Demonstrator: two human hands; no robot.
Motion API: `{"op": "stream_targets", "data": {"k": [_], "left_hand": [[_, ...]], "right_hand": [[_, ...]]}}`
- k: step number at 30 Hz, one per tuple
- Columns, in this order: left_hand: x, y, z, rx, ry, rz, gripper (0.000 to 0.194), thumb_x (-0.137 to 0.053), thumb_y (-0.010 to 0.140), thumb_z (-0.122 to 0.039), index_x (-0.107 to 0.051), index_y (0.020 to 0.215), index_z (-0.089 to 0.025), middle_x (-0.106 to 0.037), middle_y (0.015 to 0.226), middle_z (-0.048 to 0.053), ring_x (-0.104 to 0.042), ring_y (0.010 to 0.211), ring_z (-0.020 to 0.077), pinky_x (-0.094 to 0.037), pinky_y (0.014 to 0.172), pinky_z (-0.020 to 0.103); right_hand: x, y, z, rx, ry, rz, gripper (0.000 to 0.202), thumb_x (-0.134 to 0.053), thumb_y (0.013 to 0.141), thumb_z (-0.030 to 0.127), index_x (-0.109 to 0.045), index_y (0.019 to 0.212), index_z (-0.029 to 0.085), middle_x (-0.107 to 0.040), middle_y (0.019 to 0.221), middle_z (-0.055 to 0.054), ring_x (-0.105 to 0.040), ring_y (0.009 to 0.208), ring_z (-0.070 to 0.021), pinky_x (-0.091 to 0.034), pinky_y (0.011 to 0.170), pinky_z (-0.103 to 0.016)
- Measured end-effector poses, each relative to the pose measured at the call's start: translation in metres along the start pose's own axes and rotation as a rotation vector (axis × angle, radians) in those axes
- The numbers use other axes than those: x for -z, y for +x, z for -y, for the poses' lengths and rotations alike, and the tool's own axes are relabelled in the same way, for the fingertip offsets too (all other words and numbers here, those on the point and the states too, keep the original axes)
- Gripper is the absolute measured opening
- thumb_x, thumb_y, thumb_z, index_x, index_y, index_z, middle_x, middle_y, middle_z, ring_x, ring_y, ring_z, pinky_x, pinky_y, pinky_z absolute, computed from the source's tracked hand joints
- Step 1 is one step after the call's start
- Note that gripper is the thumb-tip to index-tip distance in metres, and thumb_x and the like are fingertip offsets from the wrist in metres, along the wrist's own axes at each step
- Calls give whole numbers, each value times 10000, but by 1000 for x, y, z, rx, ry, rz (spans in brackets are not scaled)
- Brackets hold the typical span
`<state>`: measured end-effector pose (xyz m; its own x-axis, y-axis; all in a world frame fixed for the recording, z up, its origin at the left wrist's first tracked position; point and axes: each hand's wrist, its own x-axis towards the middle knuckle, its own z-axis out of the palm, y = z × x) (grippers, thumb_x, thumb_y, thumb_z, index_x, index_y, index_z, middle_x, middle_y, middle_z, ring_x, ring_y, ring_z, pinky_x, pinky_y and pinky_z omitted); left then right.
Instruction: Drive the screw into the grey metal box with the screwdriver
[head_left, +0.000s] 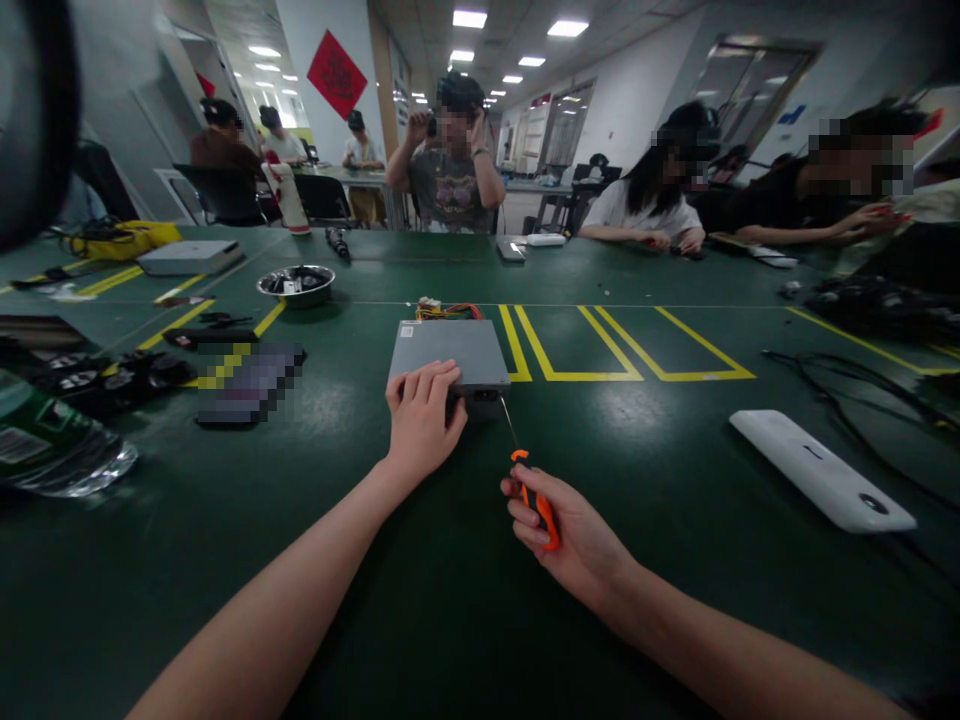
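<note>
A grey computer power supply [457,350] lies on the green table, with a bundle of coloured wires [450,310] at its far side. My left hand [424,415] rests on its near left part, fingers over the top and thumb at the front face, gripping it. In my right hand [551,515] is a screwdriver with an orange and black handle [541,510], fingers wrapped round it. Its thin shaft [510,422] points up and away, the tip at the lower right of the power supply's front face. Whether the tip sits in a screw is too small to tell.
To the left are a metal bowl [296,286] with small parts, a phone-like dark slab [251,384] and a water bottle [52,440]. A white oblong device [817,468] and black cables [847,390] lie right. Several people sit beyond the table.
</note>
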<state>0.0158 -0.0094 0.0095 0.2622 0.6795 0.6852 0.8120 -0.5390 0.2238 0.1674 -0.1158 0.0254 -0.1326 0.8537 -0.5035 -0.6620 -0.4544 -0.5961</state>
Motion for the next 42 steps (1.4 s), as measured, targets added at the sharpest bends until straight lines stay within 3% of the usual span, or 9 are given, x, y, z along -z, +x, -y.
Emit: {"op": "stream_targets", "data": {"k": [2,5,10,15,19,25,31,39,42], "left_hand": [[0,0,0,-3,6,-1,304,-501,807,-215,-465,1109,-223,-551,1220,49,-457,1137,224,-248,957,422],[0,0,1,-6,10,-2,306,-504,806,-219,-465,1109,-220,-552,1218,48,-460,1131,222,-251,959,418],[0,0,1,-7,8,-3,310,-506,804,-222,-468,1112,-220,-553,1217,54,-459,1132,229,-252,955,422],[-1,0,1,-10,7,-7,311,-506,805,-225,-469,1113,-219,-552,1219,56,-461,1127,231,-251,954,425],[0,0,1,-12,10,2,305,-500,810,-223,-465,1113,-217,-549,1223,55,-455,1138,229,-251,955,426],[0,0,1,-7,9,2,305,-501,809,-221,-463,1112,-219,-549,1223,53,-456,1139,224,-254,956,423],[0,0,1,-13,8,-1,309,-502,809,-220,-460,1115,-219,-550,1220,52,-458,1137,222,-252,958,423],[1,0,0,-7,12,11,305,-493,815,-220,-456,1118,-222,-549,1224,50,-453,1148,219,-248,959,424],[0,0,0,-2,7,10,303,-485,817,-218,-456,1119,-226,-548,1226,54,-453,1151,223,-248,960,427]], "right_hand": [[0,0,0,-13,13,-8,63,-586,772,149,-526,756,142,-544,712,-6,-366,462,-15,-241,364,-112],[-2,-1,1,-50,36,14,136,-502,847,238,-536,763,136,-530,681,-6,-365,448,-21,-264,367,-122],[-3,-1,2,-98,22,40,306,-352,918,326,-575,938,117,-517,665,-13,-399,456,-36,-290,372,-130],[-1,-1,0,1,0,32,64,-566,805,195,-550,796,133,-543,710,-8,-373,456,-14,-248,364,-113],[-1,-3,0,5,25,-9,142,-511,843,238,-538,748,135,-541,687,-11,-376,450,-21,-276,372,-122],[-2,-2,1,-89,22,-7,298,-359,913,296,-584,916,101,-526,660,-24,-396,447,-33,-276,360,-125],[0,-1,0,10,8,3,86,-576,792,179,-532,734,132,-532,675,0,-349,423,-2,-213,335,-100],[-4,-4,3,-75,20,-32,274,-379,907,294,-564,809,117,-500,629,-5,-395,435,-35,-277,349,-126],[-3,-3,2,-61,11,-28,246,-415,893,295,-575,856,112,-504,647,-11,-390,437,-30,-252,335,-117]]}}
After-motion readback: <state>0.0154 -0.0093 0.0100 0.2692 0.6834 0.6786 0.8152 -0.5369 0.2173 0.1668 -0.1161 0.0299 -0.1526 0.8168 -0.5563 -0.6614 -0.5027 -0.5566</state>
